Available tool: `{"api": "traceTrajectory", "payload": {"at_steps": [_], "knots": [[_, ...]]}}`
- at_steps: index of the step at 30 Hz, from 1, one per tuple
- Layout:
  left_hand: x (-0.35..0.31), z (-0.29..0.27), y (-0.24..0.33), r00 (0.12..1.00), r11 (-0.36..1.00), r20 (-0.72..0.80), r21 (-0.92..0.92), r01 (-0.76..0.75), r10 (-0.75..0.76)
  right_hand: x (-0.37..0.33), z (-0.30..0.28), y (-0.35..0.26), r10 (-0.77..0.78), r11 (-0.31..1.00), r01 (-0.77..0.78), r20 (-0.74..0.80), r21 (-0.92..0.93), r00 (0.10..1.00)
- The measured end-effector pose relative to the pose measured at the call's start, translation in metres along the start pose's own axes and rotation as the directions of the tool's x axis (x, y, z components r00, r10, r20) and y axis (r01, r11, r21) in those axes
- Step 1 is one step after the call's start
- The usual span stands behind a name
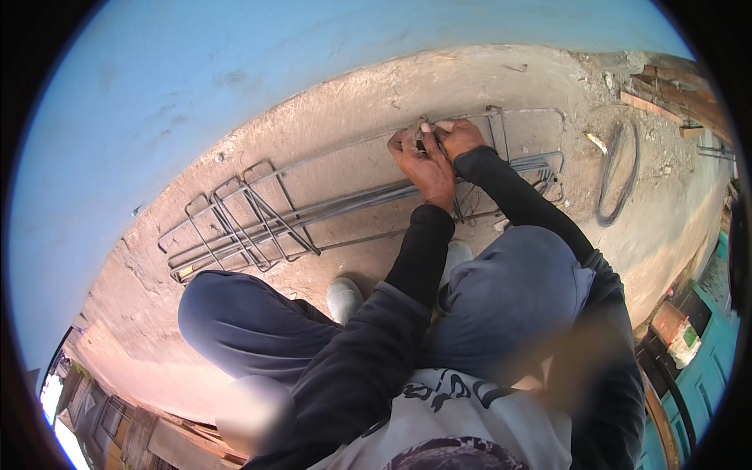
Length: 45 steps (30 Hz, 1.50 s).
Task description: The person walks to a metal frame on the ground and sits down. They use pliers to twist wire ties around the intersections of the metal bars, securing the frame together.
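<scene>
My left hand (pixel 425 167) and my right hand (pixel 460 139) meet at the far long bar of a steel rebar frame (pixel 345 146). The fingers of both are closed and bent inward; what lies between them is too small and covered to make out. Lengthwise along the frame runs a bundle of several steel bars (pixel 352 203). Bent rectangular stirrups (pixel 270 205) lean at the frame's left end. Just right of my right hand, another stirrup (pixel 504 131) crosses the far bar.
A loose coil of thin wire (pixel 601 192) lies on the ground to the right. Beyond the frame stands a blue wall (pixel 235 74). Wooden boards (pixel 652 107) rest at the far right. My grey boot (pixel 344 300) is close to the near bar.
</scene>
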<state>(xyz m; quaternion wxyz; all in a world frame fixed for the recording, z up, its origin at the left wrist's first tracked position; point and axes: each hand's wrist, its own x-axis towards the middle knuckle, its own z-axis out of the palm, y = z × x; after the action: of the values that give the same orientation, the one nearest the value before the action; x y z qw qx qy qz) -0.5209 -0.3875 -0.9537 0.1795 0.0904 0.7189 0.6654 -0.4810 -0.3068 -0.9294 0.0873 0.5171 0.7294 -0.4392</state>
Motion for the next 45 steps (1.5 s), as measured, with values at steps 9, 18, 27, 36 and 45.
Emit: {"api": "traceTrajectory", "payload": {"at_steps": [9, 18, 27, 36, 45], "knots": [[-0.001, 0.007, 0.007, 0.930, 0.868, 0.035, -0.348, 0.355, -0.366, -0.001, 0.001, 0.001, 0.027, 0.992, -0.018, -0.062, 0.128, 0.998], [-0.002, -0.001, 0.001, 0.958, 0.911, 0.043, -0.300, 0.282, -0.283, -0.003, -0.002, -0.006, -0.113, 0.992, 0.109, -0.069, -0.056, 0.991], [0.010, -0.018, 0.019, 0.982, 0.983, 0.106, -0.076, 0.167, -0.159, 0.001, -0.003, 0.002, -0.121, 0.992, 0.119, -0.064, -0.035, 0.991], [0.025, -0.017, 0.017, 0.981, 0.981, 0.196, 0.192, -0.030, -0.008, 0.001, 0.002, 0.007, -0.228, 0.974, 0.223, -0.131, -0.047, 0.965], [0.010, -0.004, 0.020, 0.972, 0.972, 0.033, -0.030, 0.233, -0.232, -0.005, 0.000, 0.000, -0.245, 0.968, 0.232, -0.148, -0.100, 0.958]]}}
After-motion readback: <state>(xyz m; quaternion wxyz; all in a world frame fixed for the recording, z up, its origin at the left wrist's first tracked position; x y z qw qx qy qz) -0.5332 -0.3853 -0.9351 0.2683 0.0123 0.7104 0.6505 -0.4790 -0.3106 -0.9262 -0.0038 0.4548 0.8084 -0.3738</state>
